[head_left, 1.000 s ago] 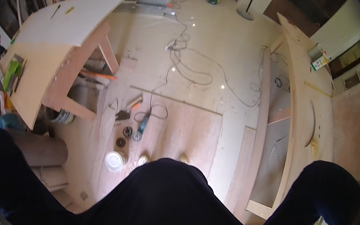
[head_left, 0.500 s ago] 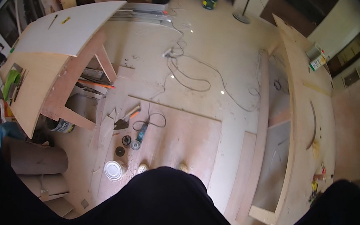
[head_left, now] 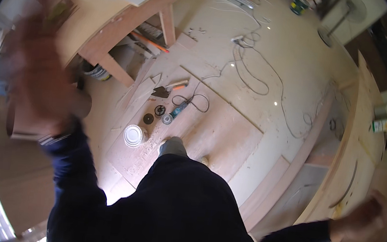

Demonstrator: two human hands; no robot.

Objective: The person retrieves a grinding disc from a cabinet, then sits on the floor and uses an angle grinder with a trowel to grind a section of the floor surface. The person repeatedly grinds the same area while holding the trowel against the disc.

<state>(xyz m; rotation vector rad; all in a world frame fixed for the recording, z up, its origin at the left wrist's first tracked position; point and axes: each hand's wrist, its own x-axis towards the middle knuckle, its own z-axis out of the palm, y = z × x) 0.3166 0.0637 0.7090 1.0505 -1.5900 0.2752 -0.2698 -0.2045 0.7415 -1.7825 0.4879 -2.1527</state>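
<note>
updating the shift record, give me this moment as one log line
left hand: blurred, near left table, grip unclear | right hand: blurred, near right bench, grip unclear | on floor board: blue grinder, white tub

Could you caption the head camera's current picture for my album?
Left hand and right hand, both blurred, flank a wooden board where a blue power tool lies.

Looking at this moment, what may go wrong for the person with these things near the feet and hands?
1. The left shoe might catch the looped cable of the angle grinder lying ahead on the board.
2. The white-lidded can stands beside that shoe and could be kicked over.
3. The blurred left hand looks near the worktable; depth is unclear, but it might bump the edge.
</note>
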